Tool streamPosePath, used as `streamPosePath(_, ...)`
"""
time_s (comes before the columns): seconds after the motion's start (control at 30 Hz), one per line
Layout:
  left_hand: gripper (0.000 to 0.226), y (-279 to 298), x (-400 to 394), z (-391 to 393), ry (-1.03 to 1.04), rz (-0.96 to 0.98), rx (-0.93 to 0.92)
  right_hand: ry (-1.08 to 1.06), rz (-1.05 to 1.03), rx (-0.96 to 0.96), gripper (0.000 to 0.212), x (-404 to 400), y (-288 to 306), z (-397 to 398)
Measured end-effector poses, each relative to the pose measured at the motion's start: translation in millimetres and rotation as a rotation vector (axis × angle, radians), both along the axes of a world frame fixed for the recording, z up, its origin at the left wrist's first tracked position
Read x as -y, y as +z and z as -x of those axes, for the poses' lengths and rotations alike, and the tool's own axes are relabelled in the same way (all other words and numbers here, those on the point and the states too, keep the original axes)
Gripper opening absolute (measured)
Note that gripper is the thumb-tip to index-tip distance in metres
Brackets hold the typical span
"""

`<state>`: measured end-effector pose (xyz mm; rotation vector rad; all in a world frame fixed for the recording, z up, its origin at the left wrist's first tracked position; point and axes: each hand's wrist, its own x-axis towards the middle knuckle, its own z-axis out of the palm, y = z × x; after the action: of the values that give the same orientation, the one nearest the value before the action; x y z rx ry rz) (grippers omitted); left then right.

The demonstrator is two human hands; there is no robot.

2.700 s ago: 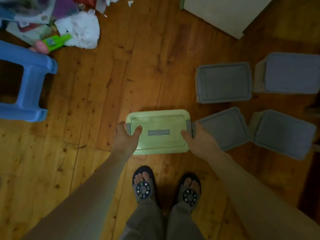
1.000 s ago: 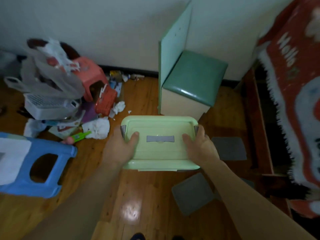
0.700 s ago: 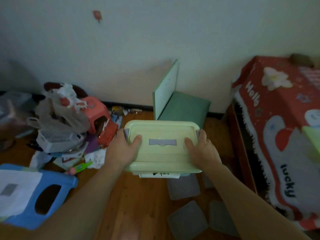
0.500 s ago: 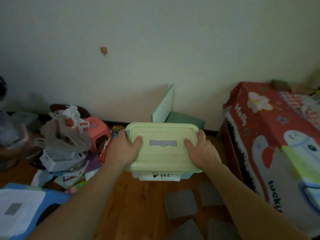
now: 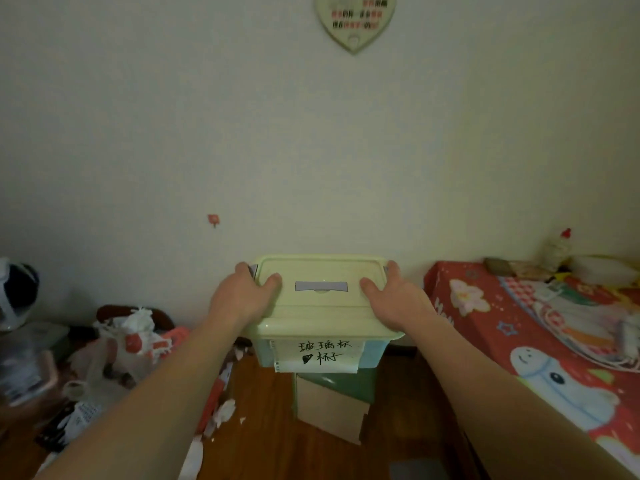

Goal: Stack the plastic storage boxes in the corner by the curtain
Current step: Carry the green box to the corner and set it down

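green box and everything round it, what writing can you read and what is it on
"玻璃杯" over "杯子", handwritten on the white paper label on the front of the green box, which the left hand and right hand hold.
"He", cut off, in white letters on the red bedcover.
Heart-shaped wall plaque: red characters, too blurred to read.

The storage box (image 5: 322, 306) is held in the air before the wall (image 5: 311, 150), the left hand (image 5: 239, 299) at its left end and the right hand (image 5: 398, 303) at its right end. A seat (image 5: 346, 386) stands on the floor (image 5: 277, 445) below it. Clutter (image 5: 114, 351) lies left; a covered bed (image 5: 540, 323) stands right.
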<state>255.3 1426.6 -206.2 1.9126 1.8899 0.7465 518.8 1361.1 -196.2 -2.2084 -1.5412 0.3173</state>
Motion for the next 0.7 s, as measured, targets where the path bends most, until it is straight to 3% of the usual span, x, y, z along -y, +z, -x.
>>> streamPosePath(0.33, 0.061, 111, -3, -16, -0.057, -0.091, -0.005, -0.05, -0.074, 0.061, 0.078, 24, 116, -12)
streamPosePath(0.7, 0.065, 192, 12, -67, -0.223, -0.151, -0.021, -0.207, -0.118, 0.149, 0.076, 82, 192, -46)
